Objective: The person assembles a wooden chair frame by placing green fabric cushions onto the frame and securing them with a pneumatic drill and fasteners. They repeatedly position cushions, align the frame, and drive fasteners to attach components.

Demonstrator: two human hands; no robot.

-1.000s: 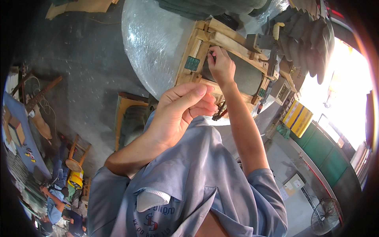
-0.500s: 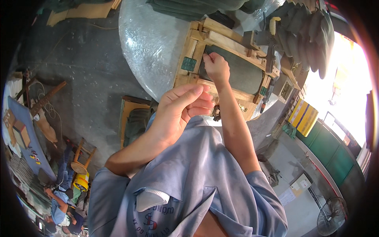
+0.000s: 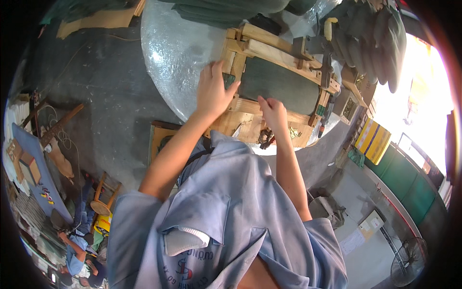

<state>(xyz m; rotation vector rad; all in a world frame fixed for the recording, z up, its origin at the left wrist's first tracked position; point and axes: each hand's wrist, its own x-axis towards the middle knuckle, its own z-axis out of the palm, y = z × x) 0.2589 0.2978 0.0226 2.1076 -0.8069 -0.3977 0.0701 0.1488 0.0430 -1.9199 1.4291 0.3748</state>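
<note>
A dark green panel (image 3: pixel 279 83) lies inside a wooden frame (image 3: pixel 274 50) on a round table. My left hand (image 3: pixel 215 91) is open at the frame's left end, its thumb apart from the fingers, beside a small green pad (image 3: pixel 229 81) that it partly covers. Over the frame's front rail is my right hand (image 3: pixel 274 113), its fingers curled and pinched together near the panel's front edge. What the pinch holds, if anything, is too small to make out. In front of the rail, a dark metal piece (image 3: pixel 265 137) and brass-coloured bits (image 3: pixel 294 133) lie on the wooden board (image 3: pixel 250 126).
Plastic film covers the round table (image 3: pixel 166 62). Dark green cushion-like pieces (image 3: pixel 226 14) are stacked at the back, and more (image 3: pixel 373 43) hang at the right. A metal clamp (image 3: pixel 327 70) stands on the frame's right side. A wooden stool (image 3: pixel 101 207) and people are far left.
My left hand has moved forward from above my lap to the frame's left end. My right hand has drawn back from the panel's far left corner to the front rail.
</note>
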